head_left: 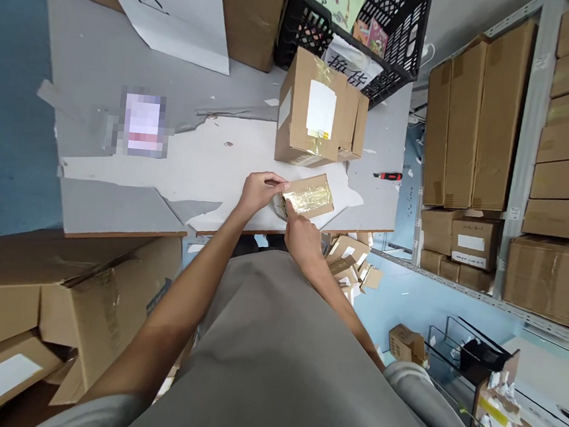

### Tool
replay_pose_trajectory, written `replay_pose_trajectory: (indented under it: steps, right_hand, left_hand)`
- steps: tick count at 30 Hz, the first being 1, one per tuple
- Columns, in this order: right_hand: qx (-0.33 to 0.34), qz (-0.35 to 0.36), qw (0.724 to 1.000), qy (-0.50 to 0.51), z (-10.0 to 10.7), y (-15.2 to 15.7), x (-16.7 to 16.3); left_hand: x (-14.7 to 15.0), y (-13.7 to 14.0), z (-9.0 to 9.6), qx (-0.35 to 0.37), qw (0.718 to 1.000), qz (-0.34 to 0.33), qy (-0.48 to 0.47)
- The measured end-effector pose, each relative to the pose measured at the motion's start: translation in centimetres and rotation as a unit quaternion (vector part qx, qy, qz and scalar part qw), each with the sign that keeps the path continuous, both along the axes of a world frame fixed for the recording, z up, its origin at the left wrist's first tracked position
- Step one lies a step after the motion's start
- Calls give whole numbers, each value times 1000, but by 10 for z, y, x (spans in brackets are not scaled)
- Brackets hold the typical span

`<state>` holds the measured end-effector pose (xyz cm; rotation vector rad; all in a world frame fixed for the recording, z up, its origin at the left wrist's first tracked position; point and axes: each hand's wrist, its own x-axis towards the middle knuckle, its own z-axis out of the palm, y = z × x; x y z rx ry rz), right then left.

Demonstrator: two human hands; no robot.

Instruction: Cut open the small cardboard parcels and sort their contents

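A small cardboard box [322, 191] with shiny clear tape across its top lies near the front edge of the table. My left hand [259, 193] is closed at its left end, with thumb and fingertips meeting at the corner. From the near side, my right hand [304, 242] grips the same box; its index finger presses on the taped top near the left end, while the other fingers are curled and partly hidden. Just beyond stands a larger taped carton [299, 132] with a white label, and a second carton [355, 123] sits against its right side.
A black plastic crate [399, 44] stands at the back right. A red and black utility knife [389, 176] lies near the table's right edge. A blurred pale item [143, 123] is at left. Open cartons [96, 316] stand below left; shelves of boxes [491, 125] are to the right.
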<state>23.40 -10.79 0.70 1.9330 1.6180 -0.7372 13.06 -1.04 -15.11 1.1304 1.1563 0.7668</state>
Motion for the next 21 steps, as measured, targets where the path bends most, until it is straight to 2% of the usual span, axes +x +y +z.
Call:
replay_pose_trajectory:
  steps: [5,11,21]
  right_hand:
    - [-9,11,1000,-25,5,10,-14]
    - [-44,17,998,-31,12,-2,-8]
    - [-41,8,998,-37,9,-13,-8]
  left_hand:
    - [3,3,-3,-3,999,20,26]
    - [8,-7,-1,23,998,27,48]
    - [10,-21,3,51,997,15,61]
